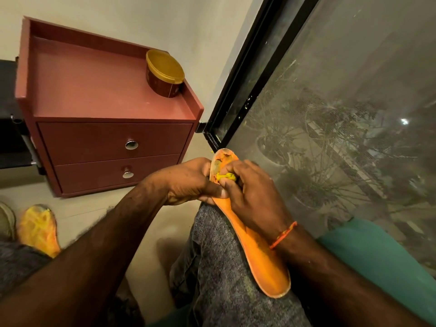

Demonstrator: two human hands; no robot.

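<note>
An orange shoe insole (264, 263) lies along my right knee, its worn toe end pointing up toward the window. My left hand (188, 182) grips the insole's left edge near the toe, thumb across it. My right hand (250, 197) pinches a small yellow lump (226, 177) against the insole's upper part, fingers curled over it. An orange thread band circles my right wrist.
A reddish two-drawer cabinet (113, 142) stands ahead on the floor, with a round tub with a gold lid (164, 73) on its top. A second insole smeared with yellow (39, 230) lies at the lower left. A mesh-screened window (342, 114) fills the right side.
</note>
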